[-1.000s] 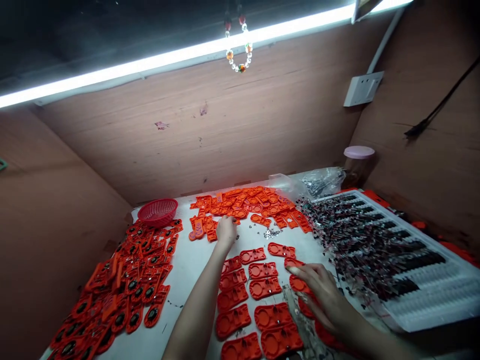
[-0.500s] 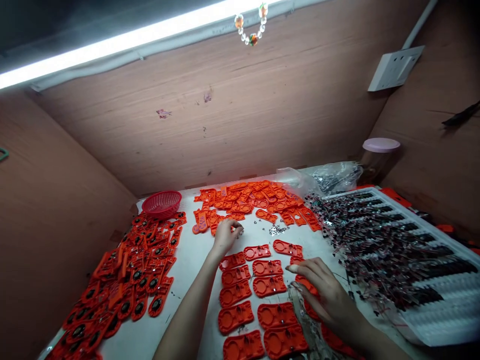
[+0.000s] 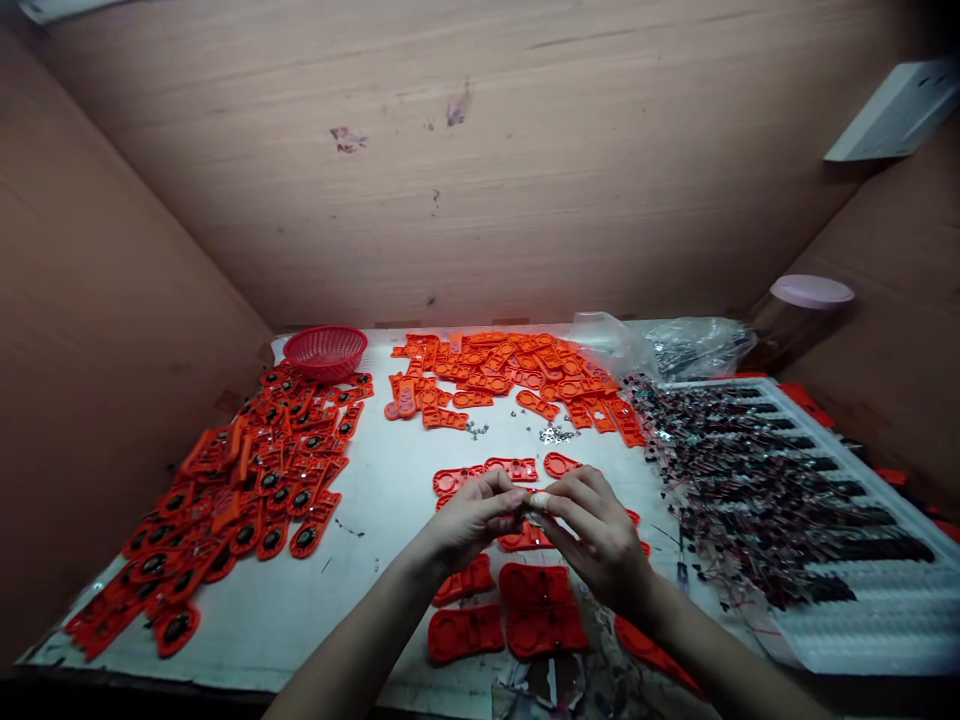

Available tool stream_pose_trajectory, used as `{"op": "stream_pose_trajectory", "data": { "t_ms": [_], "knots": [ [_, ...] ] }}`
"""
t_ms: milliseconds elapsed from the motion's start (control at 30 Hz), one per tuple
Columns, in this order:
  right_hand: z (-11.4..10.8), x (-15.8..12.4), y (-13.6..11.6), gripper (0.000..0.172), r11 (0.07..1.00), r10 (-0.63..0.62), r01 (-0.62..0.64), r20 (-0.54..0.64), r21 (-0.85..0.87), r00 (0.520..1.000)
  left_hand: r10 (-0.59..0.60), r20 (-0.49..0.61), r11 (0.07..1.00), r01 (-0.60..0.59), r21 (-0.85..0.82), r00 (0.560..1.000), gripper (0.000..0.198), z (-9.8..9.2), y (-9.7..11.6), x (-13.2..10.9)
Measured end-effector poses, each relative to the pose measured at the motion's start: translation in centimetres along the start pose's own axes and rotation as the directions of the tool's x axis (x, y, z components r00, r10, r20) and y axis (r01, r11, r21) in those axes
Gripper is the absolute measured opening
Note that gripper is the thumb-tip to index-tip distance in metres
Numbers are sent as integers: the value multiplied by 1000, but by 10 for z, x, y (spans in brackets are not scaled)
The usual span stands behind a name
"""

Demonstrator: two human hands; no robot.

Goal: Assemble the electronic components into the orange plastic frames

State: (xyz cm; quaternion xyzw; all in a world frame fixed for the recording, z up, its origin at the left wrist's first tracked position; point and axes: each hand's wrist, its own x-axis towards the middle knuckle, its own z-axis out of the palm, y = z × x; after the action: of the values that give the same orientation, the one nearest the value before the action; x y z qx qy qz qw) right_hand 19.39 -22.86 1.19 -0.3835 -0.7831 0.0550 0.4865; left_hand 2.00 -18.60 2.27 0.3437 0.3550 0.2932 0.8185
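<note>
Over the rows of orange plastic casings (image 3: 466,634), my left hand (image 3: 480,510) and my right hand (image 3: 592,525) meet fingertip to fingertip. Both are closed in a pinch, and what lies between the fingertips is too small to make out. The casings lie flat, hollow side up, under and around the hands. Beyond the hands, small metal pieces (image 3: 556,435) are scattered on the white table top (image 3: 390,520).
A pile of orange casings (image 3: 510,365) lies at the back. Casings with black round parts (image 3: 304,500) cover the left, beside a red basket (image 3: 325,352). On the right, a white tray (image 3: 885,640) bears many dark wired parts (image 3: 780,490). A lidded jar (image 3: 806,310) stands behind.
My left hand has come back from near the small metal pieces to meet my right hand, which has moved left and up. The camera view has tilted downward.
</note>
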Motion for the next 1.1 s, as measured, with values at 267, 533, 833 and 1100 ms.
{"op": "stream_pose_trajectory", "data": {
  "t_ms": [267, 533, 833, 1100],
  "knots": [
    [8, -5, -3, 9, 991, 112, -117, 79, 58, 991, 35, 44, 999, -35, 21, 998, 35, -13, -15, -6],
    [13, 1, 8, 13, 963, 206, -238, 231, 124, 951, 27, 69, 997, -32, 66, 997, 36, -20, -18, -1],
    [23, 11, 42, 14, 923, 277, -347, 341, 165, 898, 259, -86, 836, -178, 519, 962, 30, -27, -25, 12],
    [60, 0, 96, 13, 969, 244, -203, 397, -142, 885, 474, 181, -185, -104, 977, 861, 38, -47, -44, 28]
  ]
}}
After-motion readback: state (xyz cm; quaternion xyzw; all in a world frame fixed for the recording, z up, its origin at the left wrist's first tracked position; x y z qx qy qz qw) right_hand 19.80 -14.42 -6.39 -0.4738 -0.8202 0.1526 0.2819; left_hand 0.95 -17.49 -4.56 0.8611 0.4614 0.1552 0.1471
